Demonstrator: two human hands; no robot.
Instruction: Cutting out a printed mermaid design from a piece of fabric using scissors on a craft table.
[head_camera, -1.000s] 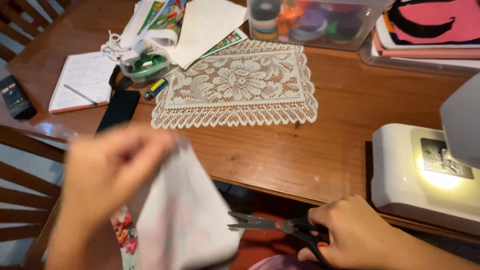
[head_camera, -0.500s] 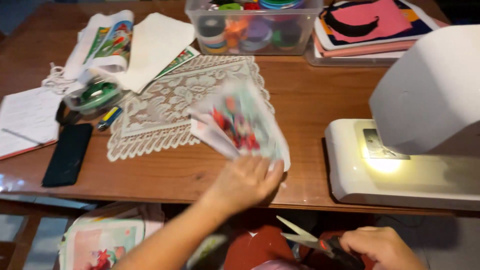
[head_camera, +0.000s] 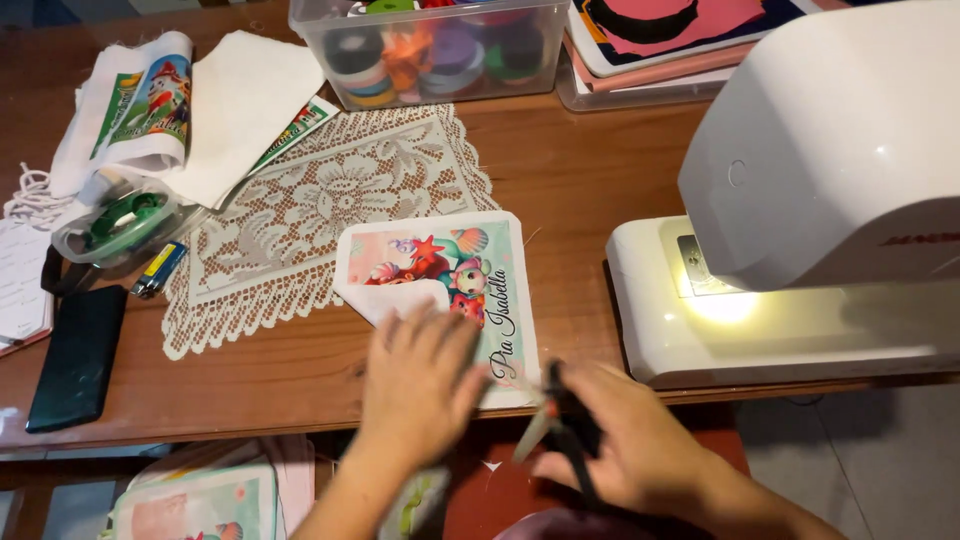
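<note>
A printed fabric piece (head_camera: 455, 270) with a colourful cartoon picture lies flat on the wooden table (head_camera: 570, 180), partly over a white lace doily (head_camera: 320, 215). My left hand (head_camera: 420, 385) rests palm-down on its near edge, fingers spread and blurred. My right hand (head_camera: 620, 445) holds black-handled scissors (head_camera: 550, 415) at the table's front edge, the blades pointing toward the fabric's lower right corner.
A white sewing machine (head_camera: 800, 200) with its lamp lit stands at the right. A clear box of thread spools (head_camera: 430, 50) sits at the back. Folded fabric (head_camera: 190, 100), a tape dispenser (head_camera: 120, 220) and a black phone (head_camera: 75, 355) lie left. More printed pieces (head_camera: 200, 500) lie below the table.
My left hand brought the printed fabric from below up onto the table and laid it flat. My right hand rose with the scissors toward the fabric's corner.
</note>
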